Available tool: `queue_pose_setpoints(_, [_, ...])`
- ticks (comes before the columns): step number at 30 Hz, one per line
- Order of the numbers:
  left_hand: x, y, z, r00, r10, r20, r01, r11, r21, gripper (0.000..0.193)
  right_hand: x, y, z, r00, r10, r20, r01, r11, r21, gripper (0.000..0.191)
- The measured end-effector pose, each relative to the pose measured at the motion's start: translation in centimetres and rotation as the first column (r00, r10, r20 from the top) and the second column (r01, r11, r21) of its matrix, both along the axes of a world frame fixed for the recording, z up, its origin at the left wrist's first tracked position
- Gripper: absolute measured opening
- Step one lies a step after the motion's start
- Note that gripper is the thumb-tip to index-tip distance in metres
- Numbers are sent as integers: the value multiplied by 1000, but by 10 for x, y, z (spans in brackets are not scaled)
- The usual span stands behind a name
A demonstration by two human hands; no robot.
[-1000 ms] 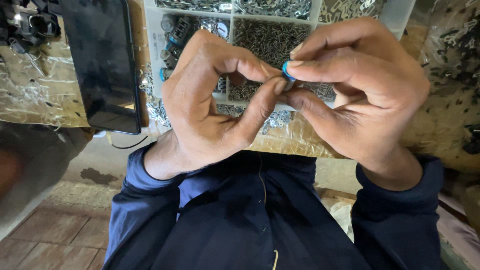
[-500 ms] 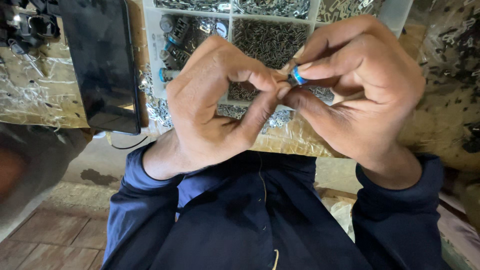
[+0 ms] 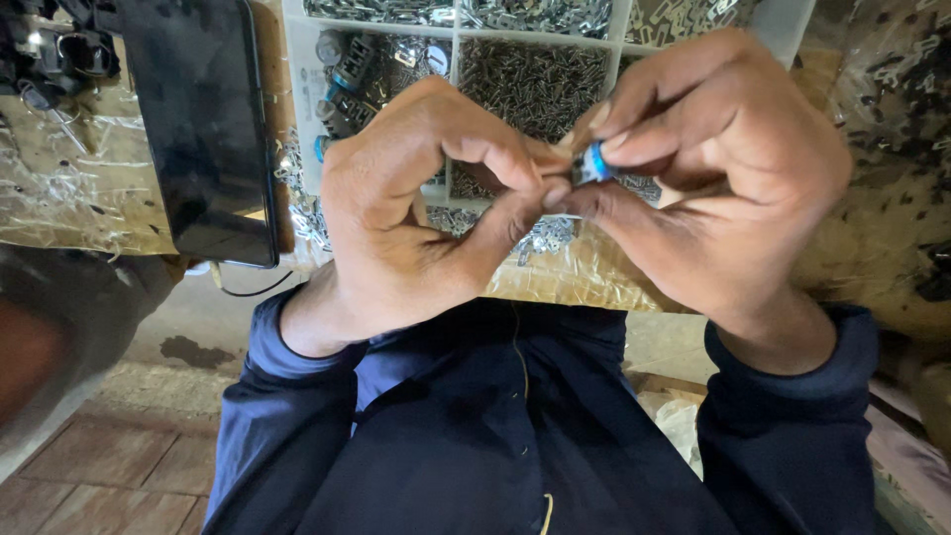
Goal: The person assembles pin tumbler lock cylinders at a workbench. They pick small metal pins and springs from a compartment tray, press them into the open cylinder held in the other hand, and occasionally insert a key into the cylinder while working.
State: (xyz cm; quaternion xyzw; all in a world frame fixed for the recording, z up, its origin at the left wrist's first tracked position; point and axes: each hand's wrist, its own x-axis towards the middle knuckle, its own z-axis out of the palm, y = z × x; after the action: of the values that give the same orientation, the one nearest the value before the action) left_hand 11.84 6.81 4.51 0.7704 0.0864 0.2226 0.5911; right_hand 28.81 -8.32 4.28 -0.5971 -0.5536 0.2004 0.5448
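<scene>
Hands: two; left hand and right hand meet fingertip to fingertip, both pinching one small blue part.
Part location: above the tabletop's near edge.
Compartment tray: one, far, holding screws.
Black phone: one, left.

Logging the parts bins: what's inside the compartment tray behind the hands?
The compartment tray holds dark screws, blue-topped cylinders and silvery metal bits. The left hand and right hand cover its near edge.

Workshop: compartment tray of screws
</scene>
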Motion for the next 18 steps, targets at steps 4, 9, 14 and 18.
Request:
queue_pose_setpoints(4, [-9, 10, 1, 993, -100, -55, 95, 992, -80, 24, -2, 8, 7, 997, 70, 24, -70, 997, 41, 30])
queue_pose_setpoints(9, [1, 14, 8, 997, -56, -50, 44, 975, -216, 27, -1, -8, -29, 990, 74, -121, -56, 988, 145, 33])
queue_pose_setpoints(14, [7, 6, 41, 999, 37, 19, -37, 590, 807, 20, 10, -44, -21, 962, 10, -272, 17, 995, 96, 41])
queue_pose_setpoints(18, [15, 0, 89, 960, -242, -139, 246, 497, 833, 12, 15, -90, 30, 857, 201, -475, -132, 976, 176, 54])
